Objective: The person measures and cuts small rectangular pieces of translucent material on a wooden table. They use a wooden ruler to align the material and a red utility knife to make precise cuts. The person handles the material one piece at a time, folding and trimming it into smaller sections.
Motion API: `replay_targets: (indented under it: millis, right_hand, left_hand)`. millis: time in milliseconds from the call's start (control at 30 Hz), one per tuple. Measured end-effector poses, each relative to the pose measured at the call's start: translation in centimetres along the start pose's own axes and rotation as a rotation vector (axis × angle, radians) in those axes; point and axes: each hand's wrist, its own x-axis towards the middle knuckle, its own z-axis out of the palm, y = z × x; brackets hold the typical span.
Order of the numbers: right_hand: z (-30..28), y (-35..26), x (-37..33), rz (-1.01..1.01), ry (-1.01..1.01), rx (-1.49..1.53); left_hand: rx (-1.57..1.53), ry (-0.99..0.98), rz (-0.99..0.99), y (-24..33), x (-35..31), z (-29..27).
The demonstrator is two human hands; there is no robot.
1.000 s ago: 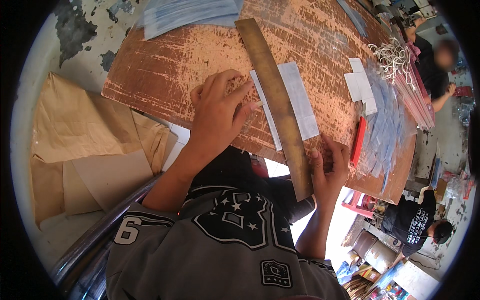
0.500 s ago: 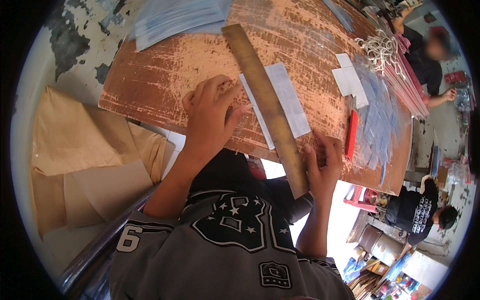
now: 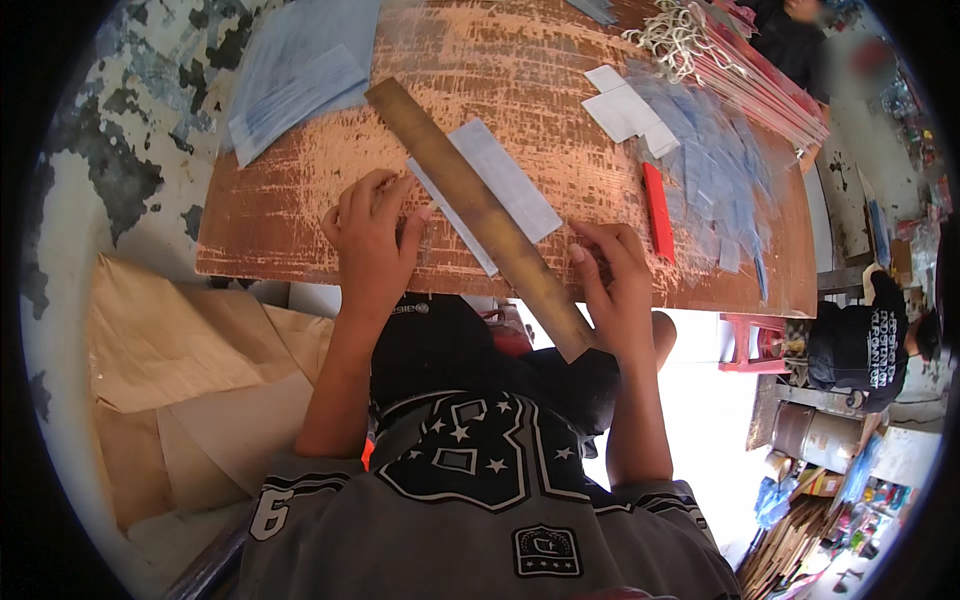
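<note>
A long, flat, brass-coloured strip [image 3: 478, 208] lies slantwise on the table, its near end sticking out past the front edge. Under it is a pale folded sheet [image 3: 510, 185], showing as a wide part on the right and a narrow band on the left. My left hand [image 3: 375, 225] rests beside that band, fingers loosely bent and thumb apart, with nothing visible in it. My right hand [image 3: 615, 275] is at the strip's near right side, thumb and fingers spread, its palm side close to the strip; whether it touches is hard to tell.
Blue-grey translucent sheets [image 3: 300, 85] lie at the back left of the worn brown table [image 3: 270, 230]. On the right are white pieces [image 3: 620, 108], a red bar [image 3: 657, 212], scattered clear film [image 3: 715, 190] and white cords [image 3: 680, 40]. Brown paper [image 3: 180, 340] stands at left; people work far right.
The whole view has turned, so the table and strip sit further left and higher. Both hands stay on either side of the strip, with little change in their pose.
</note>
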Motion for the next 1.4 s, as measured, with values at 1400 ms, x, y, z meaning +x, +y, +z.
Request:
replay_targets:
  millis: [1400]
  right_hand:
    - [0.1,0.9,0.1,-0.092,0.074,0.012]
  left_hand:
    - [0.022,-0.013,0.032,-0.5,0.2,0.2]
